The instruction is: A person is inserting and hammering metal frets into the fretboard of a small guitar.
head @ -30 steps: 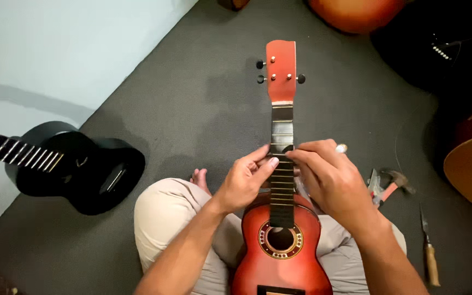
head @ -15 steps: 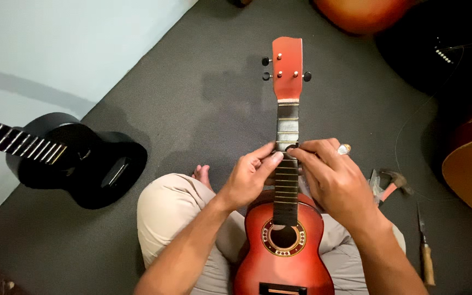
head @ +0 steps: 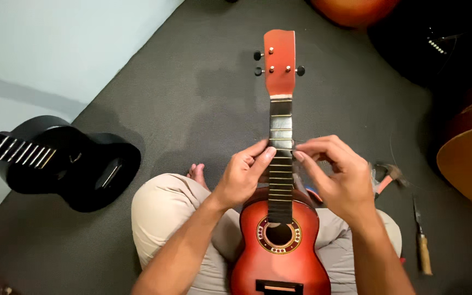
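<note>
A small red sunburst guitar (head: 279,257) lies on my lap, its neck (head: 281,128) pointing away and its red headstock (head: 279,60) with tuning pegs at the far end. My left hand (head: 241,177) grips the left edge of the neck at the middle frets, thumb and forefinger on the fretboard. Just right of the neck, my right hand (head: 337,177) has its fingertips pinched on a thin pale strand at the same fret. No strings show over the fretboard.
A black guitar (head: 66,161) lies on the grey carpet at the left, by the pale wall. Brown guitar bodies sit at the right edge (head: 468,158) and top (head: 350,8). A small hammer (head: 386,175) and a wooden-handled tool (head: 423,246) lie right of my knee.
My right hand has slid off the top of the neck to its right side. The small white piece seen by its fingers is no longer visible. My left hand stays at the neck.
</note>
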